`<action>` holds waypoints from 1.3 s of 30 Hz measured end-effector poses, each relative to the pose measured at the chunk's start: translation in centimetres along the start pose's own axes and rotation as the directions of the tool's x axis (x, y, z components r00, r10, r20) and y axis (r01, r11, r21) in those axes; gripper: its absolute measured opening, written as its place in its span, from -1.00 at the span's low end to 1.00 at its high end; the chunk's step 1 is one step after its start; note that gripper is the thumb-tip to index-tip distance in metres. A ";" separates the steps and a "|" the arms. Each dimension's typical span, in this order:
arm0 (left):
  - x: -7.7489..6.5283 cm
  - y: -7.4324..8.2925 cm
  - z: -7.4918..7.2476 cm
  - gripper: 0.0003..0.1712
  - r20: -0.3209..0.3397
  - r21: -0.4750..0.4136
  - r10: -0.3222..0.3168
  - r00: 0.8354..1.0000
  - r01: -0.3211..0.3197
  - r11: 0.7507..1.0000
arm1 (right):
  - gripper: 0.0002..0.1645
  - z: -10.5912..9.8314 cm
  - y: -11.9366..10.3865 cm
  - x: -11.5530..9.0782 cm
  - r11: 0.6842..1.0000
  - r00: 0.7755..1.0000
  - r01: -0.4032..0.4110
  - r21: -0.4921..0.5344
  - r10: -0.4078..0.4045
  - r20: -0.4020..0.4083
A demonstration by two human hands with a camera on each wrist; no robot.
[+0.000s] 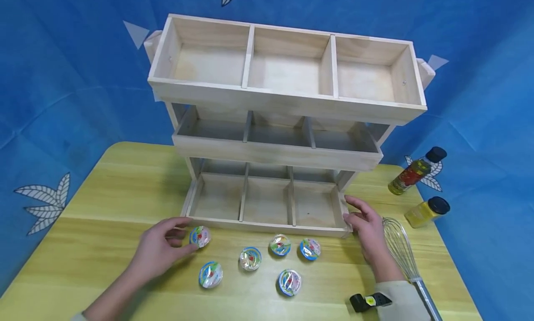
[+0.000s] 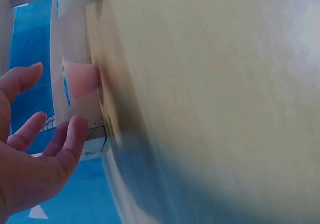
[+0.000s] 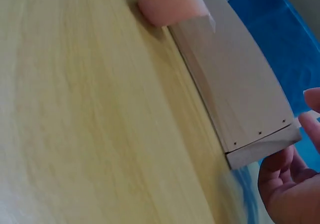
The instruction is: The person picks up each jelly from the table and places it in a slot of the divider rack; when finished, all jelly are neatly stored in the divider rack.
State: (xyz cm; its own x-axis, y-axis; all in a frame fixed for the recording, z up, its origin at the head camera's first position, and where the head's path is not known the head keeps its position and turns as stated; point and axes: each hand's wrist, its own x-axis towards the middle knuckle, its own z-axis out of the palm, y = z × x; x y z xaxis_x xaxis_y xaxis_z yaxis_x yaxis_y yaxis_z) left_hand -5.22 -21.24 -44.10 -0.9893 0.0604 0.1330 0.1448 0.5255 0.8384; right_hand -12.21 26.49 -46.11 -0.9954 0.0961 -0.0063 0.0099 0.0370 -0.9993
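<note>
At twelve o'clock, take likely stiff, bulky wooden rack (image 1: 277, 153) by its ends; at eight, note left hand (image 1: 162, 247) spread loosely beside jelly cup (image 1: 201, 236); at five, right hand (image 1: 367, 227) with grip unclear.

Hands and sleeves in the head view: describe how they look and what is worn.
The left hand and right hand are bare, without gloves. The right sleeve is pale and plain; a black device with a yellow patch sits at its cuff. The left sleeve shows only as a pale sliver at the bottom edge.
</note>
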 end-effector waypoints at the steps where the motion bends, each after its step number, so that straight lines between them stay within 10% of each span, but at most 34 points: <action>1: 0.2 -0.1 0.1 -0.34 0.022 -0.021 -0.014 1.000 0.015 1.000 | -0.44 -0.1 0.1 0.0 1.000 1.000 -0.003 0.026 0.003 0.010; 12: 1.4 -1.0 1.4 -0.32 0.182 -0.066 -0.018 0.983 0.030 0.997 | -0.36 -0.9 0.6 0.0 0.993 0.997 -0.058 0.102 0.051 0.064; 28: 1.1 -1.9 2.0 -0.44 0.130 -0.053 -0.091 0.987 0.099 0.994 | -0.38 -0.8 0.7 0.1 0.997 0.997 -0.047 0.062 0.043 0.071; 39: 0.8 -1.4 1.5 -0.54 0.169 -0.255 -0.077 0.983 0.119 0.960 | -0.39 -1.0 0.9 0.1 0.997 0.997 -0.047 0.065 0.042 0.069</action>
State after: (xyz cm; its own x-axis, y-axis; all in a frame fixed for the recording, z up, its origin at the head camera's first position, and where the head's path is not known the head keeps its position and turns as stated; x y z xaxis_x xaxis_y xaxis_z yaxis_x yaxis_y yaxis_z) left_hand -6.28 -20.66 -45.90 -0.9864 0.1626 -0.0232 0.0262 0.2951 0.9551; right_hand -12.21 27.49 -46.96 -0.9983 0.0282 -0.0509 0.0500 -0.0322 -0.9982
